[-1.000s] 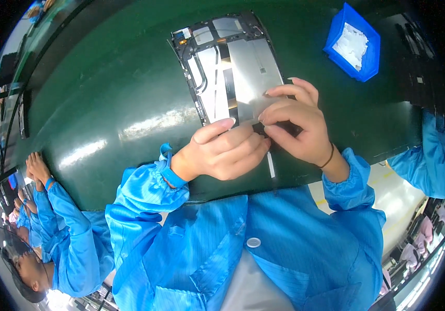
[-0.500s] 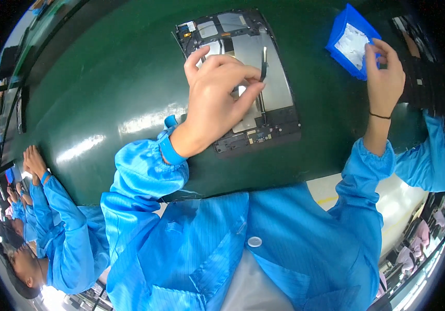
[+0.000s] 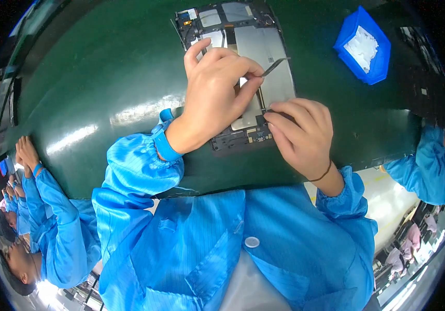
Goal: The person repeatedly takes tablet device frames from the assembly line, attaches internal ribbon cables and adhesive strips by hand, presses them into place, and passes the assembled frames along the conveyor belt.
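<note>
An opened tablet-like device point(image 3: 277, 78) lies on the green tabletop, its metal plates and dark circuit parts exposed. Over its middle, my left hand point(image 3: 214, 90) pinches a thin black strip, seemingly a flex cable point(image 3: 274, 66), between thumb and index finger; the strip's free end rises to the right. Close below, my right hand point(image 3: 308, 135) has its thumb and fingertips pressed together at the device's lower right part, beside a narrow dark ribbon point(image 3: 261, 98). Whatever sits between those fingertips is too small to make out.
A blue bin point(image 3: 380, 57) holding small white pieces stands at the far right. To the left, another person in a blue smock rests their hands point(image 3: 27, 152) at the table edge. A blue sleeve point(image 3: 422, 168) of someone else shows at the right.
My right hand has moved from the blue bin leftward and nearer, down to the device's lower part. The strip in my left hand has tipped from upright toward the right.
</note>
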Demonstrator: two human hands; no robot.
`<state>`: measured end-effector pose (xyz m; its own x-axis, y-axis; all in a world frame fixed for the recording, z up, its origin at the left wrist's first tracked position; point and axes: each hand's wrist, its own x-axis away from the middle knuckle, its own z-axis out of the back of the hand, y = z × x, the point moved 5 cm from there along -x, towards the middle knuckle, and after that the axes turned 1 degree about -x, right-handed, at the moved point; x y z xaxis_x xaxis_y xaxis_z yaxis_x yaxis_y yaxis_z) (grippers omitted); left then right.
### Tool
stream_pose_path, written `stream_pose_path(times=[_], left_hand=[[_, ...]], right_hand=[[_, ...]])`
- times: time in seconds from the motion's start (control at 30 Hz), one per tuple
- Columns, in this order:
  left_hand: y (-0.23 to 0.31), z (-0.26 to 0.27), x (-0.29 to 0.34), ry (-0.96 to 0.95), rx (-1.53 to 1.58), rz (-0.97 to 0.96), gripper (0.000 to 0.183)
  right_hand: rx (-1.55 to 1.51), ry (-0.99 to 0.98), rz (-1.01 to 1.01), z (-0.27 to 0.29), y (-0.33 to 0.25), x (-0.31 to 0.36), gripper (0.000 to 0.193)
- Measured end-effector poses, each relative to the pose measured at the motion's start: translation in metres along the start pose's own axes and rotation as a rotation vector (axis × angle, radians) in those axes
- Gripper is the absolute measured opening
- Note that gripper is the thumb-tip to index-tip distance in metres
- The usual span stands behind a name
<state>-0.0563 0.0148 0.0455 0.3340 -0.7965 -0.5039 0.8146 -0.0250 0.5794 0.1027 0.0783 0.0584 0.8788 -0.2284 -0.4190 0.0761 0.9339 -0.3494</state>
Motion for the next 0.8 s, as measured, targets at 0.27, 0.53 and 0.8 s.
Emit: stream_pose_path(times=[0.27,0.53,0.8], left_hand=[[-0.0005,-0.0015,-0.0008,-0.016,0.005,0.015,0.015],[-0.0022,-0.0044,0.0003,-0.068,-0.023,0.03,0.013],[-0.0027,-0.0036,0.0,-0.082,-0.007,0.04,0.012]], right_hand=[[0.024,-0.031,-0.026,-0.001,0.0011,-0.0006,0.017],[0.082,-0.034,0.006,-0.0013,-0.0009,0.0004,0.02],[0.108,-0.027,0.025,-0.0009,-0.0024,0.0019,0.022]])
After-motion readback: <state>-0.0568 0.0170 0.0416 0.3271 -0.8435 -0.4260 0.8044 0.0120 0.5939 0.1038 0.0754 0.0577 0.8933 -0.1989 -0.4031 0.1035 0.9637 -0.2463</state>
